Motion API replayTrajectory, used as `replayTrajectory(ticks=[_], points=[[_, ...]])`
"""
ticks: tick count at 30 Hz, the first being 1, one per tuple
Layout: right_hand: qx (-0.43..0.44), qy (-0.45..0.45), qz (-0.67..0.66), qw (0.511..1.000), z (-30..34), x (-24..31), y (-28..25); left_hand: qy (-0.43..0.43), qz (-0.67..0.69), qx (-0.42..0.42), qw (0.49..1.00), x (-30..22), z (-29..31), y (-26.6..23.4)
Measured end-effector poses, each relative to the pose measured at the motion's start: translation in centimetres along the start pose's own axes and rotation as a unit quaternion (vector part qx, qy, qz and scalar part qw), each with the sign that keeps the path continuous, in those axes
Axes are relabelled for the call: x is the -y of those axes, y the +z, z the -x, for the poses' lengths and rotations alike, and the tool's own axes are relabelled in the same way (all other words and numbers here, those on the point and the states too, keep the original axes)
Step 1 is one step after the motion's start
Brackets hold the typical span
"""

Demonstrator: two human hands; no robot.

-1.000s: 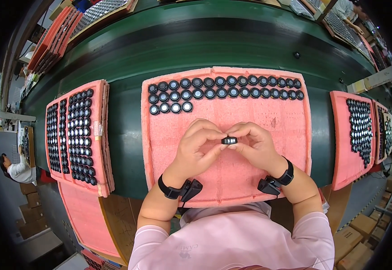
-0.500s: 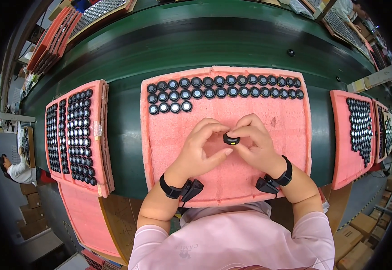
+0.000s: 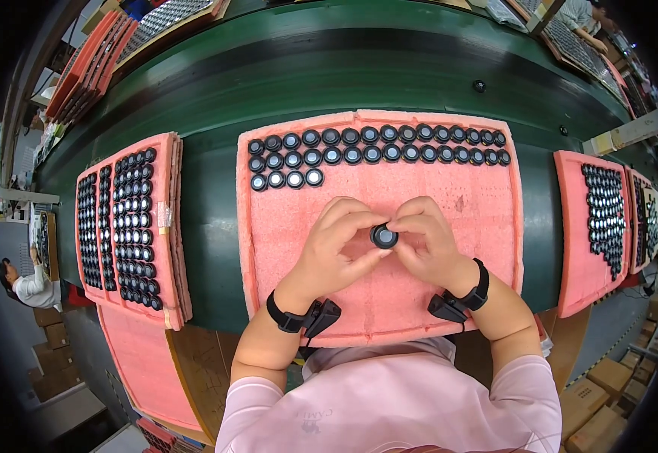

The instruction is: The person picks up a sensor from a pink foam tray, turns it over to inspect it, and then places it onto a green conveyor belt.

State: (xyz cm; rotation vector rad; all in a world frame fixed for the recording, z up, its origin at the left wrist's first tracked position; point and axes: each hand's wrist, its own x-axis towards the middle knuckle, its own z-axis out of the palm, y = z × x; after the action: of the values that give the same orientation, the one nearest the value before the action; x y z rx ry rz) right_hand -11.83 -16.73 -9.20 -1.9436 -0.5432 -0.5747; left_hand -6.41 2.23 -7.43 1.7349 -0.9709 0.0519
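A small round black part with a pale grey disc on its face is held above the pink foam tray. My left hand pinches it from the left between thumb and fingers. From the other side, my right hand grips its edge with thumb and index finger. Beyond my hands, rows of similar black round parts stand along the far side of the tray, two long rows and a short one at the left. Each wrist wears a black strap with a small black device.
To the left, stacked pink trays hold many such parts; another filled pink tray lies at right. Behind runs a green belt carrying two loose black parts, one a small round part. Co-workers sit at far left and upper right.
The part between my fingers has been turned, so its pale disc faces up instead of its side with a yellow-green mark. Loose parts on the green belt have shifted slightly left.
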Motion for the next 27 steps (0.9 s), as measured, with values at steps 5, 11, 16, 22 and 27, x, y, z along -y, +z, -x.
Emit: replayTrajectory(ticks=[5,11,16,22,27], points=[[0.026,-0.014,0.036,0.999,-0.7,-0.8,-0.2,-0.060,0.029,0.006,0.998,0.0,0.1,-0.2],[0.079,0.024,0.155,0.984,-3.1,-1.3,0.5,-0.202,-0.219,-0.008,0.955,0.6,0.1,-1.7],[0.112,0.001,0.234,0.966,-5.5,-2.6,2.7,-0.211,-0.320,-0.020,0.923,1.5,0.6,-1.9],[0.117,-0.069,0.287,0.948,-6.5,-3.9,4.4,-0.237,-0.347,0.011,0.907,1.8,0.6,-2.0],[0.145,-0.077,0.308,0.937,-6.5,-3.8,4.6,-0.254,-0.357,0.030,0.899,1.8,0.8,-2.3]])
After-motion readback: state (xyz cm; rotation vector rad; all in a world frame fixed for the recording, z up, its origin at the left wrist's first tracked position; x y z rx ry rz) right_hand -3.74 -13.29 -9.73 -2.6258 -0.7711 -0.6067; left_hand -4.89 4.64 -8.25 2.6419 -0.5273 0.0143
